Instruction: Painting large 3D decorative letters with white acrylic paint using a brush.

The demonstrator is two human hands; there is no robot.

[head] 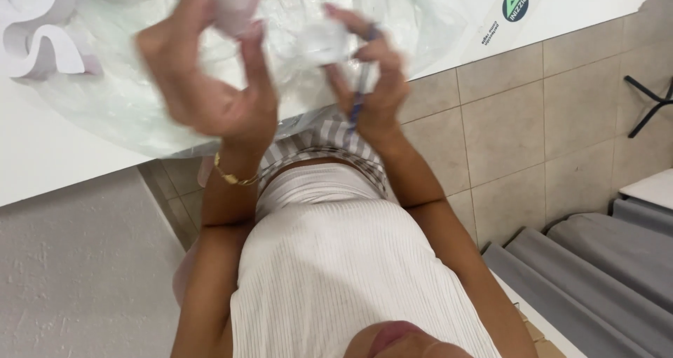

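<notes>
Ribbed white top (336, 274) nearest the lens, both forearms raised over the white table (42, 155).

Left hand (210, 85), gold bracelet (231, 178) at the wrist, curls its fingers around a blurred pale object (235, 4). Right hand (371, 78) pinches a small white crumpled piece (324, 41) and a thin blue pen-like stick (359, 95), above clear plastic sheeting (126, 99).

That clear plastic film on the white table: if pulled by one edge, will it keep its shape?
Probably not: the plastic film looks thin and wrinkled, so it should flop and bunch. It seems light, draping over the table edge. It may slide easily on that smooth top.
</notes>
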